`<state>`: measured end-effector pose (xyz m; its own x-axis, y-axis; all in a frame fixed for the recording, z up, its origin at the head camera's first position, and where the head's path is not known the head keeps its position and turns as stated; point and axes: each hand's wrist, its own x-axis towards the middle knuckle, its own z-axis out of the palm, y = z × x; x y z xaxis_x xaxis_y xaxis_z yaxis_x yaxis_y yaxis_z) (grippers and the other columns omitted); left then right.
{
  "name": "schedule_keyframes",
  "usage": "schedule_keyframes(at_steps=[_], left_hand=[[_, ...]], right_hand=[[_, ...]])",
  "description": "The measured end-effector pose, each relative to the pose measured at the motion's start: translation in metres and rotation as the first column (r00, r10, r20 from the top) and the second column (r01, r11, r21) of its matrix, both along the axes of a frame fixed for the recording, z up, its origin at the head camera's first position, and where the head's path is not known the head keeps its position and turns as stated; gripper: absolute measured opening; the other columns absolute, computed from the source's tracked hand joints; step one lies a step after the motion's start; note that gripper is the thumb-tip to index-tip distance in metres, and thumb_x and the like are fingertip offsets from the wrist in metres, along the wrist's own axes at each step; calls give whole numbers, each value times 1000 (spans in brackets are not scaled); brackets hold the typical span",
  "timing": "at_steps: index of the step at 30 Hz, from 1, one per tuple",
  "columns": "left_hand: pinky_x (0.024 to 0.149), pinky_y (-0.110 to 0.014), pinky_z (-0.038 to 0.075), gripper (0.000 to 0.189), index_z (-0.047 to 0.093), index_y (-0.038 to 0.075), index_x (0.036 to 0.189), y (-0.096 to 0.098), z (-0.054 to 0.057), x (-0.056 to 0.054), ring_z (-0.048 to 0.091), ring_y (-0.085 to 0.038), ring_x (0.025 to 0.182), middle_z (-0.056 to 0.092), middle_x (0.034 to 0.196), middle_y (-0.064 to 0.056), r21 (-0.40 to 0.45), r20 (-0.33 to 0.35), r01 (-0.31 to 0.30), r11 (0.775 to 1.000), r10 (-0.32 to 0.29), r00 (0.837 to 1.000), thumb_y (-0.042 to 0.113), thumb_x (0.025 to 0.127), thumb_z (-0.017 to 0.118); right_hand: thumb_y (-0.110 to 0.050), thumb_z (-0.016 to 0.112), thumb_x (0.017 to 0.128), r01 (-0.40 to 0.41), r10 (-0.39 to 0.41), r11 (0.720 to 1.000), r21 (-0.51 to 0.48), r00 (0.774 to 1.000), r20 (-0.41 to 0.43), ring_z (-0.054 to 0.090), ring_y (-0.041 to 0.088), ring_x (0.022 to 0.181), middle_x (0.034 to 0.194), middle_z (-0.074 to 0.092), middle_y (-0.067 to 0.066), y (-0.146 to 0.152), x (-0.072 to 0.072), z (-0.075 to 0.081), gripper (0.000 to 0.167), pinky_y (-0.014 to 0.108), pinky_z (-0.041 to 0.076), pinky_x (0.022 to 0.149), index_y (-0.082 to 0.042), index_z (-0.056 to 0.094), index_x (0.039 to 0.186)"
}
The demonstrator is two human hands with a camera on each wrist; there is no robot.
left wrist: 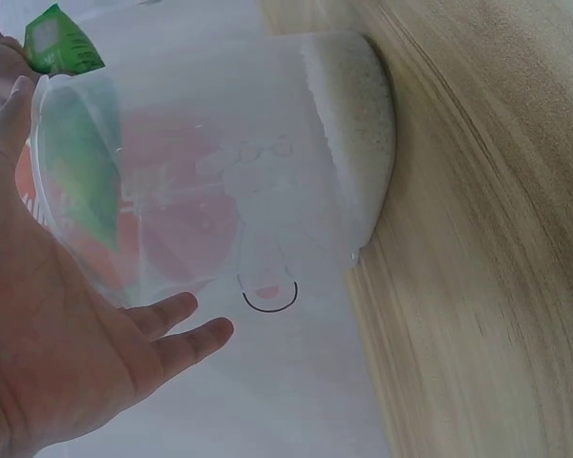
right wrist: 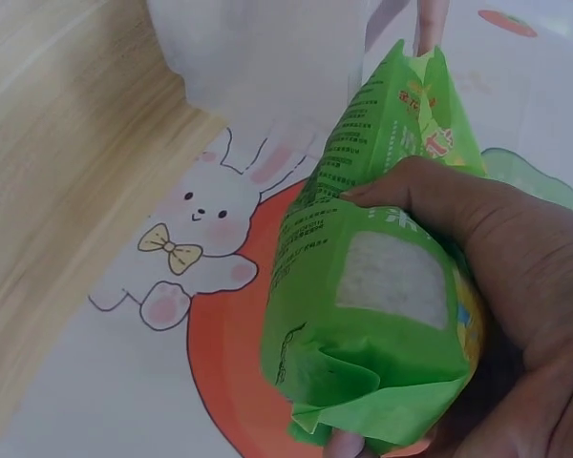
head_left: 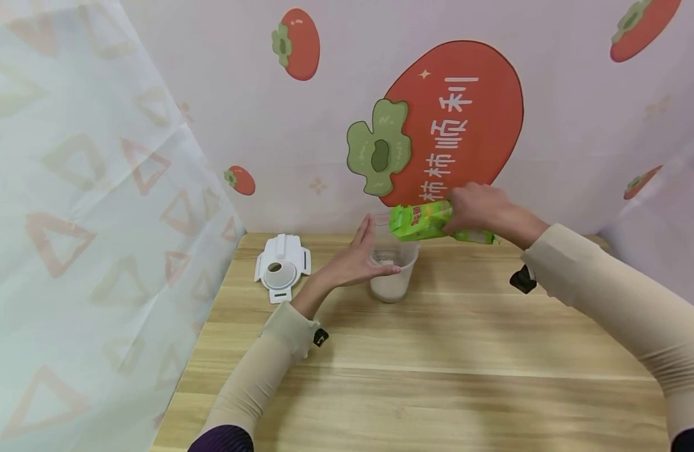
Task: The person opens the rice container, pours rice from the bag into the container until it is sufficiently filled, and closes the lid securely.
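Gripped in my right hand (head_left: pixel 482 210) is a green bag of rice (head_left: pixel 420 221), tipped nearly level with its mouth over the clear plastic container (head_left: pixel 393 285). White grains show through the window of the bag (right wrist: pixel 396 277) in the right wrist view. A layer of rice (left wrist: pixel 353 119) covers the bottom of the container, which stands upright on the table. My left hand (head_left: pixel 352 260) rests around the container's upper side with its fingers fairly straight and spread, the thumb by the rim.
A white lid (head_left: pixel 282 263) with side clips and a round opening lies on the wooden table (head_left: pixel 414 376), left of the container. Behind the table hangs a pale backdrop (head_left: pixel 301 125) printed with persimmons, and another patterned sheet (head_left: pixel 98 220) borders the left side.
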<state>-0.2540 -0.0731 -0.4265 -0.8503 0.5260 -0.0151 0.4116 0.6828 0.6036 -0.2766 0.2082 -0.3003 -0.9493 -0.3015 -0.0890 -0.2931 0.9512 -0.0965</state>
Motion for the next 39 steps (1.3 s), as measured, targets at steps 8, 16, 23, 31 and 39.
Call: schedule_keyframes(at_steps=[8, 16, 23, 31, 39], left_hand=[[124, -49, 36, 131, -22, 20, 166, -1, 1, 0, 15, -31, 163, -22, 177, -3, 8, -12, -7, 1000, 7, 1000, 73, 89, 69], [123, -49, 38, 131, -21, 20, 167, -1, -2, -1, 19, -31, 162, -24, 176, 2, 2, -9, -21, 1000, 21, 1000, 75, 88, 69], [121, -49, 41, 131, -21, 21, 167, -1, -2, 0, 25, -34, 160, -24, 176, 2, -1, -6, -23, 1000, 23, 1000, 77, 88, 68], [121, -49, 40, 131, -22, 23, 166, 1, -2, 3, 24, -33, 160, -24, 176, 3, 8, 3, -26, 1000, 26, 1000, 76, 88, 69], [123, -50, 38, 130, -23, 25, 166, 1, -2, 3, 20, -33, 161, -26, 175, 5, 13, 10, -23, 1000, 23, 1000, 76, 88, 68]], right_hand=[[-36, 86, 79, 6, -6, 999, 39, 1000, -1, 56, 25, 69, 79, 61, 7, -7, 3, 6, 50, 37, 42, 54, -6, 69, 115], [-36, 88, 78, -13, 15, 996, 92, 1000, -28, 57, 26, 67, 80, 65, 8, -19, 5, 12, 49, 37, 43, 54, -5, 68, 110], [-39, 88, 78, 8, -6, 987, 158, 1000, -16, 57, 26, 67, 79, 66, 8, -25, 5, 13, 47, 38, 45, 55, -5, 69, 104], [-41, 90, 77, 9, -5, 986, 169, 1000, -28, 59, 27, 69, 81, 67, 9, -28, 9, 14, 51, 40, 49, 56, -3, 71, 105], [-39, 90, 76, 12, -3, 979, 204, 999, -44, 59, 28, 70, 83, 67, 10, -31, 10, 17, 52, 42, 53, 58, -2, 70, 107]])
